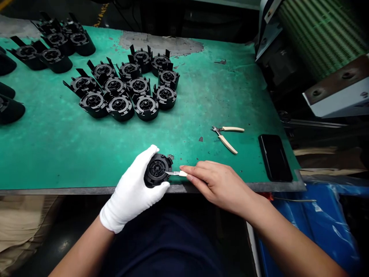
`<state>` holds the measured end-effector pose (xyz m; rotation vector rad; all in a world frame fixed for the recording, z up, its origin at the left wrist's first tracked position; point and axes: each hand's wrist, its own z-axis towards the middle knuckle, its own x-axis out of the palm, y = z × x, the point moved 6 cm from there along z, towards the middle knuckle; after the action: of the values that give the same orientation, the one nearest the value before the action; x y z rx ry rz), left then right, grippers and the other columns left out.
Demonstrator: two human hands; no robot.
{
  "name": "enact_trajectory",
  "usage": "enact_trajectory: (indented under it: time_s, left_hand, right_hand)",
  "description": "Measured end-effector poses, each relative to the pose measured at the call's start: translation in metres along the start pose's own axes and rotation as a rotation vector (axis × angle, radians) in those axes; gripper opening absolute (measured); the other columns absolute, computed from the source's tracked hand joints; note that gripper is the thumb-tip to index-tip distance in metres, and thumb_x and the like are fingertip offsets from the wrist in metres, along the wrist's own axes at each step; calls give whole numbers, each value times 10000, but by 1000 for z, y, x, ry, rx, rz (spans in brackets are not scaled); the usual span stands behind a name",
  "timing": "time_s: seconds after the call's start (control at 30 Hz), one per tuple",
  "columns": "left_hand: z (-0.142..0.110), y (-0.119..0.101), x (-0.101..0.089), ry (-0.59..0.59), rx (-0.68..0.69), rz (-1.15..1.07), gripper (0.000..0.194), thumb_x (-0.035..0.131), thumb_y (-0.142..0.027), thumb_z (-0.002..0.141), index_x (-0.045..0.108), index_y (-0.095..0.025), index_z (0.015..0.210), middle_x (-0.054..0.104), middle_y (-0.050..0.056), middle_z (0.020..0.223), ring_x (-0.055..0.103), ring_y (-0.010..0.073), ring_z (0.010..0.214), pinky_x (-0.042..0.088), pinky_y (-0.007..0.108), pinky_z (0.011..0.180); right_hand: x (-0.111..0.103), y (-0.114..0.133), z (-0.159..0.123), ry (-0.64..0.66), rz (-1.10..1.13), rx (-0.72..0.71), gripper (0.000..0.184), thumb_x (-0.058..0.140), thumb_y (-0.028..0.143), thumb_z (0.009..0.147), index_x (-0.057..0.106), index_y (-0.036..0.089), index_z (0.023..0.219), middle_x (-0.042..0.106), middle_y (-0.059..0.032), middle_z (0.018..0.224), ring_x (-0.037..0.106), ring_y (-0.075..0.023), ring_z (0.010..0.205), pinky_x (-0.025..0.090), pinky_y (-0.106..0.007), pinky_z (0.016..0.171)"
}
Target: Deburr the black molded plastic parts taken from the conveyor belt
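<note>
In a white glove, my left hand [133,188] wraps round a round black plastic part [156,168] near the front edge of the table. The ringed face of that part points up toward me. My right hand [215,181] is bare and pinches the pale handle of a small knife [175,173]. The thin blade points left, and its tip lies over the right side of the part's face. Whether the tip touches the plastic, I cannot tell. Most of the knife handle is hidden in my right fingers.
Several similar black parts [119,105] stand grouped on the green table [198,104], with more at the far left. Side cutters [226,138] with cream handles lie right of centre. A black phone [275,157] rests near the right edge. Metal machinery [331,92] juts in at upper right.
</note>
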<state>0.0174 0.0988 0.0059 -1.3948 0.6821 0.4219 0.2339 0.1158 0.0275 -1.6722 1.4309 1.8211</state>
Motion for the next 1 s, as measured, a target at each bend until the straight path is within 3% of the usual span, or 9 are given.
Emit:
enact_trajectory:
  time_s: [0.23,0.5,1.0]
  left_hand:
    - [2,-2,1,-43,29,15,811,758,-376,826,382,-213,1526,503,106,1528,486,272,1437,390,428,1241]
    - [0,-4,2,-89,51,24,782,748,-375,831,398,-210,1510,519,111,1510,508,280,1415,407,441,1229]
    - [-4,-8,9,-198,32,44,802,784,-386,814,414,-208,1503,546,116,1492,540,293,1387,437,448,1207]
  right_hand:
    - [0,5,6,-35,-163,35,362,435,405,1085,671,317,1344,694,-32,889,641,-185,838,402,-314,682]
    - [2,3,0,-41,-127,8,357,427,385,1094,670,295,1339,712,-30,906,647,-164,831,416,-290,687]
    - [6,8,3,-105,-197,151,385,403,417,1095,648,320,1376,704,-22,910,660,-184,833,424,-305,685]
